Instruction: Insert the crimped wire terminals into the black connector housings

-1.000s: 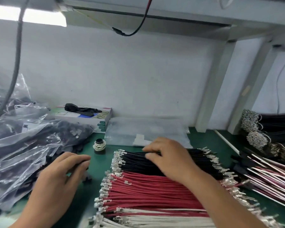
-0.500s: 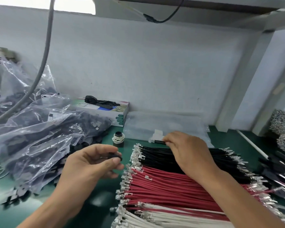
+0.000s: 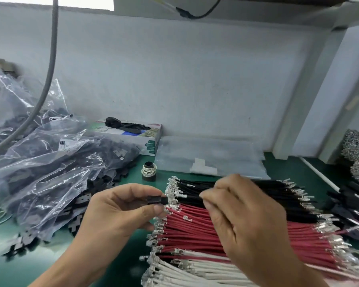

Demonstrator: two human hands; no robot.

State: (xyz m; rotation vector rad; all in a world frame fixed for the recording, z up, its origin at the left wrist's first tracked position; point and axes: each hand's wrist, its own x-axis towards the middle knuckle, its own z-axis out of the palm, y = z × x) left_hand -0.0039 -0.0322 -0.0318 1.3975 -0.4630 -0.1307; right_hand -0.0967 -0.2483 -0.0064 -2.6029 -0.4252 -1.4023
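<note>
My left hand (image 3: 120, 212) pinches a small black connector housing (image 3: 156, 199) between thumb and fingers, held above the green bench. My right hand (image 3: 243, 216) pinches a black wire (image 3: 192, 196) whose silver crimped terminal points left, a short gap from the housing. Beneath my hands lie rows of black wires (image 3: 278, 191), red wires (image 3: 191, 228) and white wires (image 3: 195, 270), all with crimped terminals at both ends.
Clear plastic bags of black housings (image 3: 50, 162) pile up on the left, with loose housings (image 3: 23, 243) spilled in front. A tissue box (image 3: 137, 137), a small spool (image 3: 149, 170) and a clear bag (image 3: 211, 158) sit at the back. More wire bundles (image 3: 356, 160) lie right.
My left hand rose from the housing pile with a black housing pinched. My right hand lifted a black wire out of the row and brought its terminal toward the housing.
</note>
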